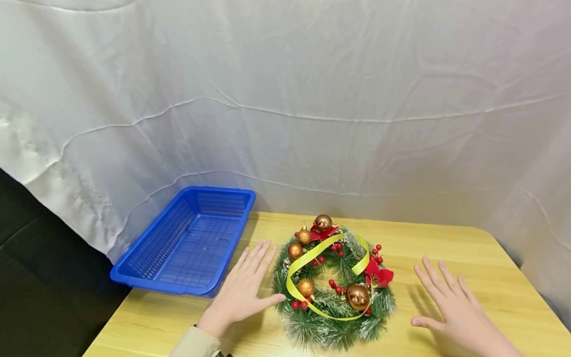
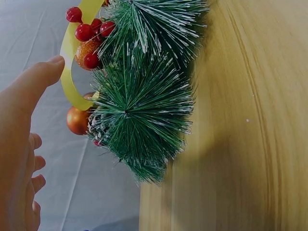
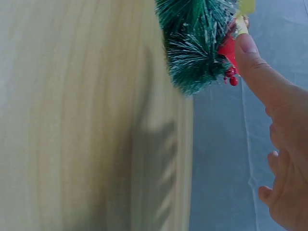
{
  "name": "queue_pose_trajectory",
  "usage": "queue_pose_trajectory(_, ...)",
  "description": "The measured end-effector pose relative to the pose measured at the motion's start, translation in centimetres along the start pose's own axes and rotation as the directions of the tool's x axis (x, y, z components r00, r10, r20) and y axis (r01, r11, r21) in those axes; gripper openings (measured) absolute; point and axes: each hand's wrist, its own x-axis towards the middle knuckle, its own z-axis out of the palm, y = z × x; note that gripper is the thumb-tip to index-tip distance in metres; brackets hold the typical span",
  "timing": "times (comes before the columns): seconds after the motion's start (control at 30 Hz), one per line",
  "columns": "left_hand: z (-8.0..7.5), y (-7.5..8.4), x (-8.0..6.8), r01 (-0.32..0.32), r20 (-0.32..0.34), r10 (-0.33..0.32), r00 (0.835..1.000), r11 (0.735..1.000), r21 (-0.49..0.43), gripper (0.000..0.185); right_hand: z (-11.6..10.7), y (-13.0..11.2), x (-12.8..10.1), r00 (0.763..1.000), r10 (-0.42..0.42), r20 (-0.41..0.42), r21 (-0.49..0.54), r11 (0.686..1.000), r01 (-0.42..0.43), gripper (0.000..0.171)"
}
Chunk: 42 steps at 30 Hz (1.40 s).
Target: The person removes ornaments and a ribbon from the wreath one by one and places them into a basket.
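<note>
A green Christmas wreath (image 1: pixel 335 286) with gold baubles, red berries and a yellow ribbon lies flat on the wooden table (image 1: pixel 446 258). My left hand (image 1: pixel 248 290) is spread open just left of the wreath, thumb tip close to its needles. Out to the right, apart from the wreath, my right hand (image 1: pixel 450 305) hovers open with fingers straight. In the left wrist view the wreath (image 2: pixel 144 110) is close to the open left hand (image 2: pixel 21 144). The right wrist view shows the wreath's edge (image 3: pixel 197 43) beside the thumb of my right hand (image 3: pixel 276 125).
A blue plastic basket (image 1: pixel 189 243) with nothing in it sits at the table's far left corner, partly overhanging the edge. A white cloth backdrop (image 1: pixel 312 99) hangs behind the table. Dark floor lies off to the left.
</note>
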Motion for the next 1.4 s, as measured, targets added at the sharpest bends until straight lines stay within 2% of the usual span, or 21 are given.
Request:
queue_pose_trajectory(0.3,-0.5,0.3,0.0,-0.005,-0.025,0.005,1.000,1.000,-0.003,0.101,-0.1,-0.4,0.2,1.000,-0.020,0.001,0.002,1.000,0.020,0.111)
queue_pose_trajectory(0.5,-1.4,1.0,0.1,-0.001,-0.012,0.000,1.000,0.999,-0.041,0.100,0.1,-0.8,0.4,0.999,-0.044,-0.002,0.017,0.999,0.044,0.110)
queue_pose_trajectory(0.87,-2.2,4.7,1.5,-0.061,-0.054,0.050,0.997,0.976,-0.209,0.101,0.3,-1.9,2.0,0.995,-0.096,-0.026,0.058,0.994,0.098,0.108)
queue_pose_trajectory(1.1,-1.8,7.0,2.2,-0.143,-0.095,0.122,0.988,0.953,-0.265,0.098,0.8,-2.3,3.2,0.990,-0.139,-0.022,0.117,0.983,0.140,0.107)
queue_pose_trajectory(1.23,-1.4,8.4,2.5,-0.150,-0.091,0.127,0.988,0.933,-0.327,0.094,1.2,-2.3,3.6,0.988,-0.153,-0.011,0.139,0.978,0.153,0.106)
queue_pose_trajectory(1.33,-1.1,9.5,2.7,-0.161,-0.119,0.125,0.985,0.915,-0.369,0.092,1.5,-2.3,3.8,0.988,-0.154,0.005,0.155,0.976,0.151,0.106)
queue_pose_trajectory(1.4,-0.8,10.2,2.9,-0.181,-0.164,0.126,0.978,0.904,-0.386,0.089,1.7,-2.3,3.9,0.989,-0.149,0.015,0.162,0.976,0.145,0.107)
